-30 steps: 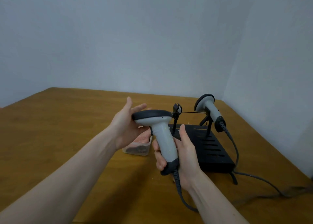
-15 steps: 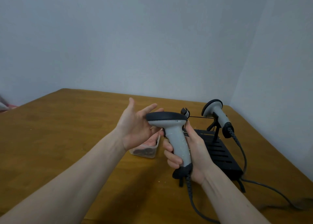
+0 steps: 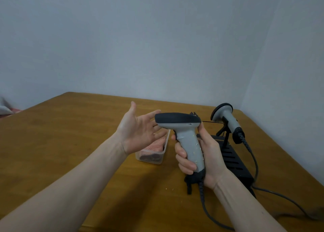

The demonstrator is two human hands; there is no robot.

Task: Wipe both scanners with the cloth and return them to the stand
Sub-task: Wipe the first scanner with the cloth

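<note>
Inside clear tub: pink cloth.

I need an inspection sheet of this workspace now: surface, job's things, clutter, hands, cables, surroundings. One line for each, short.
Surface: wooden table, a few pale crumbs near the stand's front foot.
Job's things: held scanner upright, pale specks on its handle; second scanner resting on the black stand; pink cloth inside a clear container.
Clutter: nothing seen.
Hands: right hand grips the held scanner's handle; left hand open beside its head, holding nothing.
Cables: grey cable from the second scanner runs past the stand; another hangs from the held scanner.
Surroundings: plain pale walls; something partly visible at the left edge, cannot tell what.
</note>
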